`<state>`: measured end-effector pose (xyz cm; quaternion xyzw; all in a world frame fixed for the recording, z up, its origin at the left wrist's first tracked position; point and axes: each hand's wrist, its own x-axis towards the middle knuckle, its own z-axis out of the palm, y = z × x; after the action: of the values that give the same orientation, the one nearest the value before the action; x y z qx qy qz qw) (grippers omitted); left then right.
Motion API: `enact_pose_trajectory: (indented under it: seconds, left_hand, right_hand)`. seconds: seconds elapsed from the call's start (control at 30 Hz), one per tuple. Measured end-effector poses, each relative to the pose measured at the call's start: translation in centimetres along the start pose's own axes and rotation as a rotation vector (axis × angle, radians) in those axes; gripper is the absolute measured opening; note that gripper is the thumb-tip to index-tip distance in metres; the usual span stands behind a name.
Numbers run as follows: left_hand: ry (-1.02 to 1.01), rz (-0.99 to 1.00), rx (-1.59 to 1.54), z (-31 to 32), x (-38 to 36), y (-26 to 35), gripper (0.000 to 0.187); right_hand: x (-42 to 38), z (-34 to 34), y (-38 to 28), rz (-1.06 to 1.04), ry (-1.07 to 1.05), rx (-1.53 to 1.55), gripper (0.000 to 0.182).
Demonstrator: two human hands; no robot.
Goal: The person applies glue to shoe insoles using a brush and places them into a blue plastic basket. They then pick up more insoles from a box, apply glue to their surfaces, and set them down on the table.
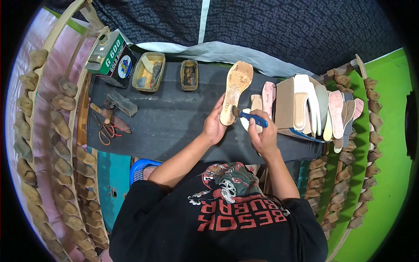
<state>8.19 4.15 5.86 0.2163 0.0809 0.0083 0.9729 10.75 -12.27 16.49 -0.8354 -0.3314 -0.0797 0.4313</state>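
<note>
My left hand (213,123) grips a tan shoe sole (235,87) by its heel end, the wide toe part pointing away from me and its surface stained brown. In my right hand (263,136) is a brush with a blue handle (254,118). Its dark head touches the heel area of the sole near the right edge. Just behind the brush, a white insole (245,124) and a beige insole (256,103) lie on the dark table, partly covered by my right hand and the brush.
A cardboard box (286,102) full of insoles stands at right. Along the back are a G 600 can (107,56), a tool-filled tray (148,72) and a small glue-stained tray (189,75). Scissors (104,133), a hammer (104,112) and a grey block (122,103) lie left. Racks of wooden shoe lasts (61,124) flank the table.
</note>
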Motion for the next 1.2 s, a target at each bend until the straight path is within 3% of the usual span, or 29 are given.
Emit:
enact_pose_trajectory:
  seconds: [0.23,0.43,0.7,0.83,1.1,1.2]
  left_hand:
    - [-0.021,0.024,0.037,-1.4,0.7,-0.3,0.060]
    - [0.011,0.000,0.011,-0.7,0.0,0.2,0.059]
    - [-0.027,-0.010,0.011,-1.1,-0.1,0.7,0.059]
    - [0.008,-0.001,-0.001,0.4,-0.5,0.6,0.059]
    - [-0.045,-0.003,-0.011,-0.6,-0.5,-0.1,0.060]
    - [-0.051,-0.022,-0.035,-0.1,-0.9,0.1,0.061]
  right_hand:
    - [-1.6,0.1,-1.9,-0.066,-0.139,-0.028,0.021]
    - [-0.4,0.2,-1.2,-0.027,0.013,-0.056,0.020]
    - [-1.5,0.7,-2.4,-0.115,-0.134,-0.024,0.020]
    - [-0.1,0.6,-1.2,-0.076,0.008,-0.050,0.021]
    - [-1.2,0.2,-1.8,-0.157,-0.116,-0.009,0.020]
    - [-0.9,0.1,-0.7,-0.096,-0.021,-0.032,0.019]
